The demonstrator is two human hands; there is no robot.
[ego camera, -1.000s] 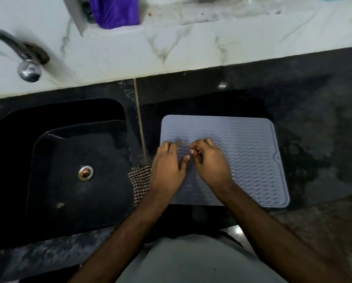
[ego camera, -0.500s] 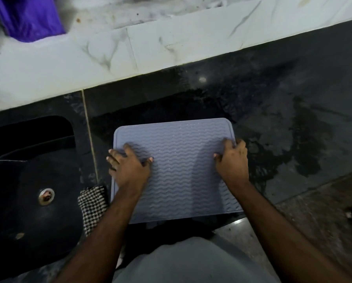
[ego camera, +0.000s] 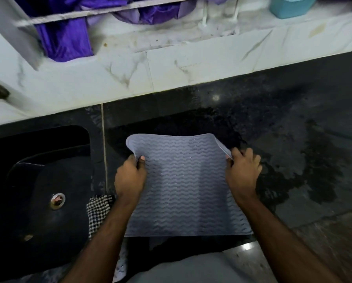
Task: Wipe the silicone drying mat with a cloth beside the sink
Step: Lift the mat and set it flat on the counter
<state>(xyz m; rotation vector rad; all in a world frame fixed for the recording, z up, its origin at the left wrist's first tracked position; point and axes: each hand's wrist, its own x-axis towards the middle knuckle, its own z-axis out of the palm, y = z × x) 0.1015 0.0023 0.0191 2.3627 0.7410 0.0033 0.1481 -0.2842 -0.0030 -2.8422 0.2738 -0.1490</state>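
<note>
Between the two hands the grey silicone drying mat (ego camera: 183, 184) lies on the dark tabletop (ego camera: 293, 139) right of the sink (ego camera: 38, 180); left hand (ego camera: 130, 178) fingers pinch its left edge, right hand (ego camera: 242, 172) fingers grip the lifted right edge; the checked cloth (ego camera: 98, 211) sits just beside the left wrist.

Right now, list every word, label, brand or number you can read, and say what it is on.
None can be read.
Silicone drying mat: only a raised wave pattern, no lettering.
Teal container: blurred, no label visible.
Checked cloth: pattern only.
</note>
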